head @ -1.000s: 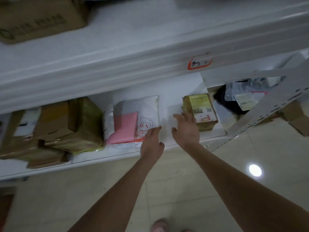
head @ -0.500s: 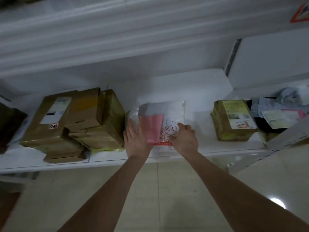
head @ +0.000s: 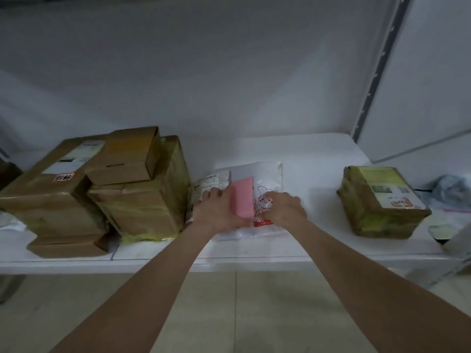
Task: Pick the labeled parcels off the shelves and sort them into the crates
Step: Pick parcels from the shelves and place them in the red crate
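A white plastic parcel [head: 265, 174] with a pink piece and a red cartoon print lies on the low white shelf [head: 318, 159], in the middle. My left hand [head: 215, 210] is on its left part, over the paper label, and its thumb side is hidden behind the pink piece. My right hand [head: 286, 206] holds the parcel's right part with curled fingers, just beside the cartoon print. The parcel still touches the shelf. No crate is in view.
Several brown cardboard boxes [head: 137, 189] are stacked close to the left of the parcel. A tape-wrapped labeled box [head: 377, 200] stands to the right, with grey bags [head: 451, 194] beyond it. A perforated shelf upright [head: 377, 80] rises at the back right. Tiled floor lies below.
Both hands moved left from the bare spot beside the tape-wrapped box onto the white parcel and closed on it. The view dropped lower and nearer to the shelf.
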Available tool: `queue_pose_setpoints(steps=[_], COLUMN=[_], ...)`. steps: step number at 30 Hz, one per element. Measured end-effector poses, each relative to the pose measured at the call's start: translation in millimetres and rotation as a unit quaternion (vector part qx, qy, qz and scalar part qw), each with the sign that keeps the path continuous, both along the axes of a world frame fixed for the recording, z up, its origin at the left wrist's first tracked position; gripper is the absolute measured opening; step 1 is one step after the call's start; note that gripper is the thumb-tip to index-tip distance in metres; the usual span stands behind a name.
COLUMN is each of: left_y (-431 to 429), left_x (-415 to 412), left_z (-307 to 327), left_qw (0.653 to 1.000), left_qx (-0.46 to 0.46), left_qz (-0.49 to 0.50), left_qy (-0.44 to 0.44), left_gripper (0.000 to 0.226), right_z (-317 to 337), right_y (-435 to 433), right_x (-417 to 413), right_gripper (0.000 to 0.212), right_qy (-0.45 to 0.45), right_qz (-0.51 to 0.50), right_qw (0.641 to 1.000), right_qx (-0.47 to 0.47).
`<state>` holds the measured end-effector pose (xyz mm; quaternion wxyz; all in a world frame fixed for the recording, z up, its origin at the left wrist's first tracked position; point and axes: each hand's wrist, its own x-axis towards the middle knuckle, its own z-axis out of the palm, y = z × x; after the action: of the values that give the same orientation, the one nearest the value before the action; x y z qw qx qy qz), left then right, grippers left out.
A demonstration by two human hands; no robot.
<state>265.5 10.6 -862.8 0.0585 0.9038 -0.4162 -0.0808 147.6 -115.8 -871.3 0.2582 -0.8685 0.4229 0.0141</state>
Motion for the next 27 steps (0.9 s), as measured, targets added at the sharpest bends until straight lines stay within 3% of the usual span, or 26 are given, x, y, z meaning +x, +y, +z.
queue_pose_setpoints(steps=[4, 8, 12, 14, 17, 20, 22, 25, 27], left_y=[7, 10, 15, 19, 19, 10, 3, -2, -2], left_x=[10, 15, 7, 5, 7, 7, 2, -2, -5], left_z=[9, -5, -3, 8, 34, 61, 72, 66, 56], left_qw=[0.996, 0.995, 0.989, 0.981, 0.946, 0.885, 0.855, 0.798, 0.754], left_qx=[-0.076, -0.035, -0.029, -0.084, -0.276, -0.449, -0.495, -0.528, -0.547], left_qz=[0.056, 0.096, 0.104, 0.101, 0.083, 0.102, 0.152, 0.210, 0.224], left_qy=[-0.010, -0.011, -0.105, -0.143, -0.150, -0.072, 0.035, 0.202, 0.286], left_gripper=[0.088, 0.065, 0.032, 0.027, 0.022, 0.028, 0.022, 0.016, 0.010], right_z=[3, 9, 11, 11, 16, 31, 42, 58, 65], right_y=[-11, -14, -5, -4, -4, 3, 9, 11, 12], right_x=[6, 3, -9, -14, -20, -22, -22, -27, -35], right_gripper=[0.050, 0.038, 0.039, 0.041, 0.048, 0.061, 0.070, 0.080, 0.071], right_qy=[0.005, 0.028, 0.042, 0.023, -0.097, -0.248, -0.328, -0.393, -0.391], right_qz=[0.020, 0.050, 0.082, 0.074, -0.008, -0.063, -0.074, -0.092, -0.096], right_qw=[1.000, 0.998, 0.996, 0.997, 0.995, 0.966, 0.942, 0.895, 0.856], right_qx=[-0.004, -0.013, -0.023, -0.029, -0.033, -0.043, -0.004, 0.188, 0.326])
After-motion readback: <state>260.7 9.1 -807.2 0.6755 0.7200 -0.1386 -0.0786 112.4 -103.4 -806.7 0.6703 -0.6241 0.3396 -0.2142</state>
